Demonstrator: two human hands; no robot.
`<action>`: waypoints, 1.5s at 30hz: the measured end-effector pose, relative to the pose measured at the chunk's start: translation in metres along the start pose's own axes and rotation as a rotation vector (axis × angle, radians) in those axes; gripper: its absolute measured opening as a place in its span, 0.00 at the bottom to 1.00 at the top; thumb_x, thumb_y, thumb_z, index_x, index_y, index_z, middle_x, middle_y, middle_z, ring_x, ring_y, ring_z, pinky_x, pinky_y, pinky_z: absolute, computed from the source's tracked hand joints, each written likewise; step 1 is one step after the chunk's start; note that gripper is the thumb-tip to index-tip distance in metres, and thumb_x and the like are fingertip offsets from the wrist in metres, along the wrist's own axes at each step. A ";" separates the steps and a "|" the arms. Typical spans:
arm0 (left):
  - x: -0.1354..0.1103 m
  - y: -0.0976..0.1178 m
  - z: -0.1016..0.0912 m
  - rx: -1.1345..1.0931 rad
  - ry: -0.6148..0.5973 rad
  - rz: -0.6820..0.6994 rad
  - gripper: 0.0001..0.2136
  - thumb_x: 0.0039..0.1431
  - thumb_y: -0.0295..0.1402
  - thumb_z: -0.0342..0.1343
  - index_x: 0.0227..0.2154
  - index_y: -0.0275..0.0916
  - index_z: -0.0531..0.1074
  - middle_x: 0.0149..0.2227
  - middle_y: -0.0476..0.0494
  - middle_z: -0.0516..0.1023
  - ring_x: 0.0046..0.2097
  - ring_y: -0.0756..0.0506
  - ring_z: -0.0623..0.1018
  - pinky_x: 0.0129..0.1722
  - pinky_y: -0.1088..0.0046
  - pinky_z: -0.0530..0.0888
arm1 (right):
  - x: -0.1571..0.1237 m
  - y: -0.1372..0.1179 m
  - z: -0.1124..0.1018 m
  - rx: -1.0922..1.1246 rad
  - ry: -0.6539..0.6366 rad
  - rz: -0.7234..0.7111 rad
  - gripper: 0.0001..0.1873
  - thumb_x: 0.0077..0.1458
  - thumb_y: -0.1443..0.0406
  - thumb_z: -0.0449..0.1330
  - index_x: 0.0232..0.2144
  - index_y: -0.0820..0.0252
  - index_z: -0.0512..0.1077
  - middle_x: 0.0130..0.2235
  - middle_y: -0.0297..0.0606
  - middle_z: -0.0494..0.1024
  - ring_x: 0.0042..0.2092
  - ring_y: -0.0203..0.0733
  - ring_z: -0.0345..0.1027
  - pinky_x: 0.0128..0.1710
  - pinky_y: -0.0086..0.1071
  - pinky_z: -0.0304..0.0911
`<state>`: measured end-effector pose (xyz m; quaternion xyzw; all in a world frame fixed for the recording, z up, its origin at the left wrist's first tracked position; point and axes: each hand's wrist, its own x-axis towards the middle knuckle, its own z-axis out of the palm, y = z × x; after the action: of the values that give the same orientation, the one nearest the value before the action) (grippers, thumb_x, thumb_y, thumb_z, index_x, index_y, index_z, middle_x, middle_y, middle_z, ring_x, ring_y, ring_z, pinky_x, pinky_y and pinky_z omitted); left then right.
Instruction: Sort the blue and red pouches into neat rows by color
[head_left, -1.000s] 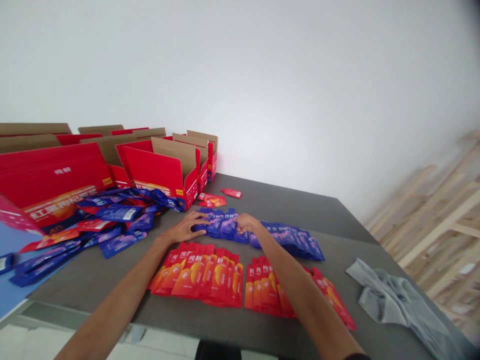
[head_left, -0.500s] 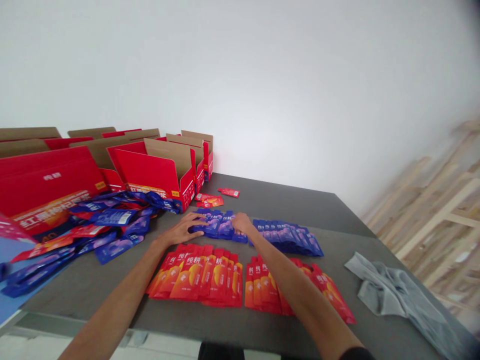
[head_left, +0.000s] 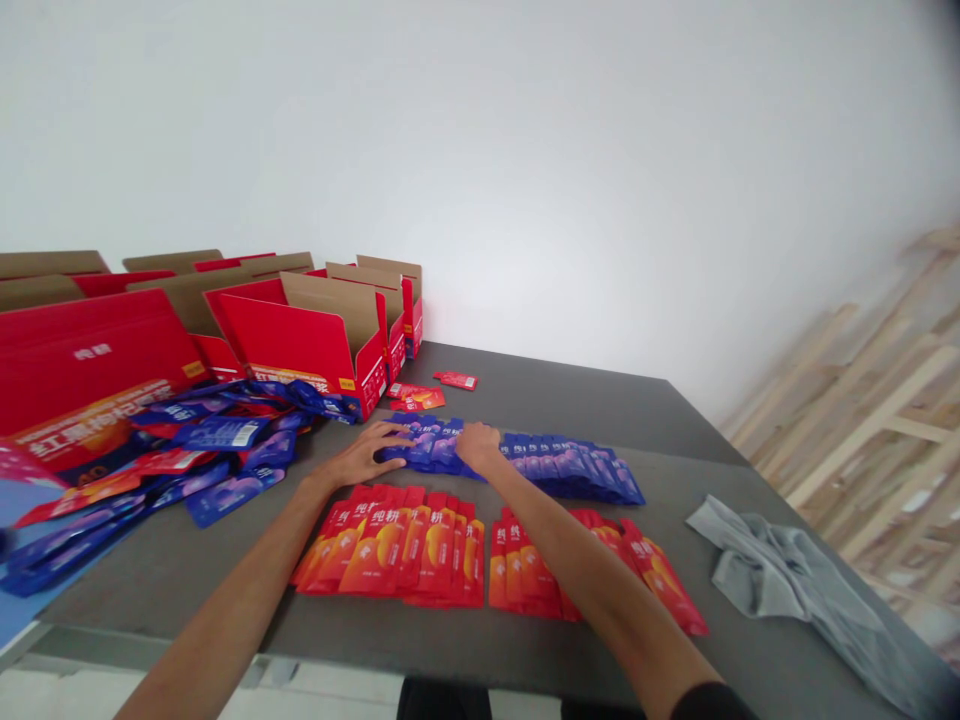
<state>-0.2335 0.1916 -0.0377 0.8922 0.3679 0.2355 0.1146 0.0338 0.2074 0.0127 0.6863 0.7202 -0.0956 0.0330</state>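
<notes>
blue sachets (head_left: 442, 450) are lying in an overlapping row near the middle of the desk (head_left: 360, 635), well in from its near edge. the row is running from left to right, and each sachet's long axis is pointing roughly from the near edge toward the far edge.

the left hand (head_left: 364, 455) is standing at the row's left end; its fingers are spreading wide, thumb well apart, and appearing to touch the end sachets without gripping any. the right hand (head_left: 478, 447) is covering the row's other end; its fingers are curling under and hiding behind the back of the hand, so this report cannot tell whether they are holding a sachet.

the governing relation: the row is lying between the two hands, right of the left fingers and left of the right ones. a second blue group (head_left: 574, 465) is fanning out toward the right edge, with the right hand being the nearer.

two red groups, left (head_left: 386, 545) and right (head_left: 521, 570), are lying closer to the near edge, the right forearm crossing over the latter. a mixed pile (head_left: 225, 435) and red cartons (head_left: 292, 330) are occupying the left side; a grey cloth (head_left: 772, 565) is lying by the right edge.
</notes>
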 end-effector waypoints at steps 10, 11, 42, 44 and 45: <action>-0.001 -0.006 0.002 0.011 -0.016 -0.010 0.20 0.68 0.49 0.56 0.55 0.46 0.79 0.63 0.38 0.72 0.65 0.37 0.70 0.67 0.53 0.67 | 0.001 -0.001 0.004 0.000 0.019 -0.039 0.16 0.65 0.66 0.58 0.51 0.65 0.81 0.51 0.60 0.82 0.55 0.50 0.78 0.51 0.34 0.72; -0.001 -0.007 0.003 0.011 -0.018 -0.010 0.20 0.68 0.49 0.56 0.55 0.46 0.79 0.63 0.37 0.72 0.65 0.37 0.70 0.67 0.53 0.67 | 0.000 -0.002 0.004 0.002 0.019 -0.039 0.17 0.65 0.66 0.58 0.51 0.65 0.81 0.51 0.60 0.82 0.55 0.50 0.78 0.51 0.34 0.72; -0.085 0.043 -0.107 0.087 0.379 -1.480 0.30 0.62 0.43 0.57 0.57 0.21 0.63 0.40 0.23 0.82 0.47 0.28 0.82 0.39 0.58 0.79 | -0.033 0.024 -0.045 0.078 0.290 -0.117 0.23 0.74 0.58 0.46 0.47 0.60 0.80 0.48 0.51 0.83 0.50 0.53 0.79 0.49 0.38 0.69; -0.091 0.036 -0.101 -0.044 0.390 -1.444 0.26 0.62 0.38 0.59 0.56 0.24 0.62 0.27 0.39 0.80 0.34 0.36 0.83 0.30 0.67 0.77 | -0.038 0.022 -0.049 0.088 0.300 -0.125 0.23 0.74 0.58 0.46 0.46 0.59 0.80 0.47 0.49 0.83 0.50 0.52 0.79 0.48 0.37 0.69; -0.092 0.034 -0.097 -0.080 0.411 -1.427 0.24 0.62 0.36 0.59 0.55 0.26 0.61 0.22 0.46 0.76 0.28 0.39 0.81 0.27 0.70 0.76 | -0.041 0.021 -0.050 0.090 0.303 -0.130 0.23 0.74 0.58 0.46 0.46 0.59 0.80 0.47 0.49 0.83 0.50 0.52 0.79 0.48 0.36 0.69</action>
<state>-0.3194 0.1055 0.0279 0.3696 0.8632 0.2791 0.2009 0.0607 0.1770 0.0669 0.6458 0.7546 -0.0253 -0.1131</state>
